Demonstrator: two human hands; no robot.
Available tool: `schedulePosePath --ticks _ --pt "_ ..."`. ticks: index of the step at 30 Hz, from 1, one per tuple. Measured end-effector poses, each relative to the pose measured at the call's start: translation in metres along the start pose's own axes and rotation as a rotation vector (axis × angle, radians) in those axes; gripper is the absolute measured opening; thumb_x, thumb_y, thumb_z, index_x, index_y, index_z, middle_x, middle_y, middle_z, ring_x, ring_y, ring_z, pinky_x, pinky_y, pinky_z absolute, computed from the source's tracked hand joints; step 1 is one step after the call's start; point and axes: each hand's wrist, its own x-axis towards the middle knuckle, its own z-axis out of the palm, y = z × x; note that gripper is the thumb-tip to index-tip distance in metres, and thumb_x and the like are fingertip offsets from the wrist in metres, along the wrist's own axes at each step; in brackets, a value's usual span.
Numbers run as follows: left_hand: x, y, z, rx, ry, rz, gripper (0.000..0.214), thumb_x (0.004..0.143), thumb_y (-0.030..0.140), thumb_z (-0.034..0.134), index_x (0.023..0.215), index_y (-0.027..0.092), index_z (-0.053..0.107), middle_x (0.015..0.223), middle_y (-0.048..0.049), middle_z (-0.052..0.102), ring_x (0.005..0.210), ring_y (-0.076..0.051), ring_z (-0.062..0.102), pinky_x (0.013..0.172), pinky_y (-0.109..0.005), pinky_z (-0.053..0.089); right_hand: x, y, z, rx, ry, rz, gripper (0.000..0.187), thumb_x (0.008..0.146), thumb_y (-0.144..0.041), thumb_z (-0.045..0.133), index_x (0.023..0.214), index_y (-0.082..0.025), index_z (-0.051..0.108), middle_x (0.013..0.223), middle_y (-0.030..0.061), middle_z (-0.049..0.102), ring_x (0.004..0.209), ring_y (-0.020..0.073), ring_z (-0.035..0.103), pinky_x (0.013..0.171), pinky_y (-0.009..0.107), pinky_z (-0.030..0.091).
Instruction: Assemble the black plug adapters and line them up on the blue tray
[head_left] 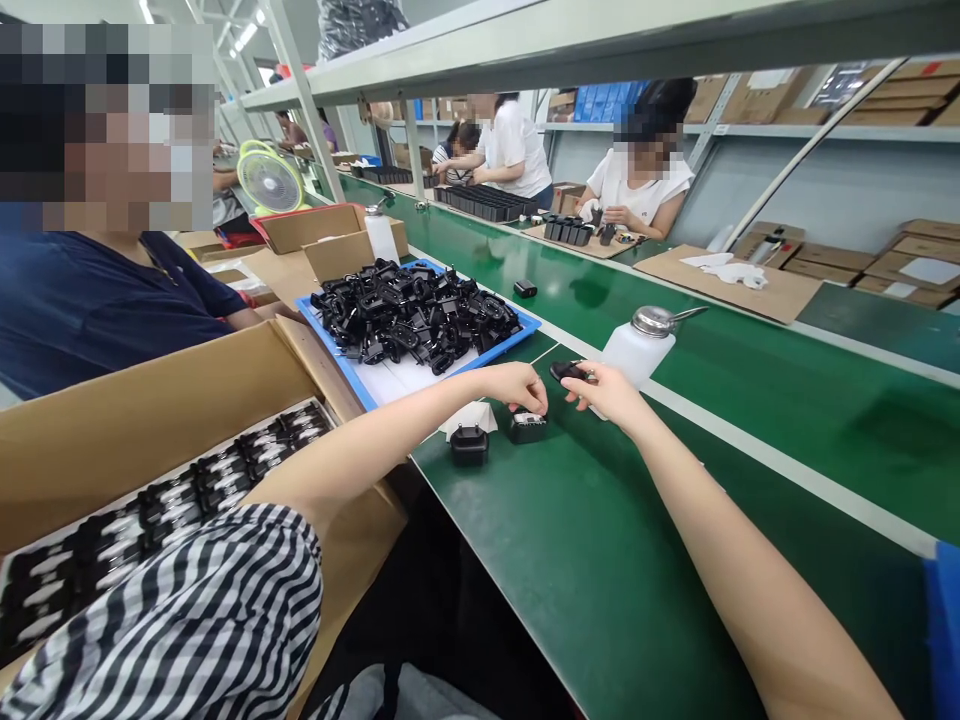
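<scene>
My left hand (520, 388) reaches down with fingertips pinched at the top of a black charger housing (529, 430). Pale parts show inside that housing, which stands on the green bench. What the fingertips hold is hidden. Just to the right, my right hand (611, 395) grips a black plug cover (568, 371) between thumb and fingers, a little above the bench. A closed black charger with two prongs (469, 445) stands to the left of the housing, in front of a piece of white paper (480, 415).
A blue-rimmed tray (352, 378) is heaped with black plug covers (420, 310). Behind my right hand stands a white pump bottle (637, 350). A cardboard box (300, 375) at left holds rows of black-and-white parts. A lone black charger (525, 288) lies farther back. Co-workers sit across and at left.
</scene>
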Motion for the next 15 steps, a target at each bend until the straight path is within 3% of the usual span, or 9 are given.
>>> schedulePosePath --ticks 3,6,10,12,15 --pt "-0.004 0.003 0.0 0.02 -0.02 -0.005 0.018 0.059 0.017 0.05 0.07 0.016 0.064 0.058 0.0028 0.059 0.036 -0.004 0.042 0.04 -0.015 0.032 0.001 0.001 0.0 0.0 -0.006 0.005 0.014 0.071 -0.015 0.05 0.085 -0.011 0.051 0.056 0.001 0.052 0.044 0.0094 0.048 0.043 0.02 0.041" --pt "-0.012 0.006 -0.006 0.058 -0.018 -0.044 0.032 0.06 0.008 0.039 0.081 0.016 0.061 0.079 0.0016 0.061 0.044 -0.005 0.047 0.046 -0.015 0.036 0.001 0.003 0.0 0.036 -0.033 -0.041 0.016 0.07 -0.016 0.05 0.086 -0.012 0.051 0.063 0.0025 0.054 0.05 0.0105 0.051 0.042 0.019 0.042" --pt "-0.027 0.01 -0.013 0.234 0.221 -0.103 0.04 0.057 0.001 0.031 0.081 0.016 0.059 0.085 0.0015 0.06 0.061 -0.007 0.052 0.057 -0.015 0.038 0.001 0.006 0.0 0.047 -0.109 -0.103 0.024 0.07 -0.017 0.048 0.093 -0.016 0.05 0.074 0.0036 0.056 0.057 0.0119 0.053 0.042 0.019 0.042" --pt "-0.035 0.011 -0.013 0.31 0.267 -0.147 0.033 0.061 0.006 0.033 0.081 0.016 0.057 0.084 0.0006 0.06 0.07 -0.01 0.052 0.059 -0.016 0.037 0.001 0.007 0.002 -0.002 -0.18 -0.132 0.026 0.07 -0.017 0.047 0.096 -0.017 0.05 0.077 0.0032 0.056 0.058 0.0124 0.053 0.045 0.02 0.043" --pt "-0.04 0.013 -0.005 0.387 0.134 -0.194 0.031 0.063 0.027 0.048 0.093 0.017 0.051 0.09 -0.0007 0.057 0.073 -0.013 0.052 0.057 -0.018 0.037 -0.001 0.006 0.006 -0.135 -0.25 -0.221 0.024 0.071 -0.018 0.048 0.095 -0.018 0.052 0.086 0.0021 0.057 0.07 0.0145 0.054 0.06 0.025 0.044"
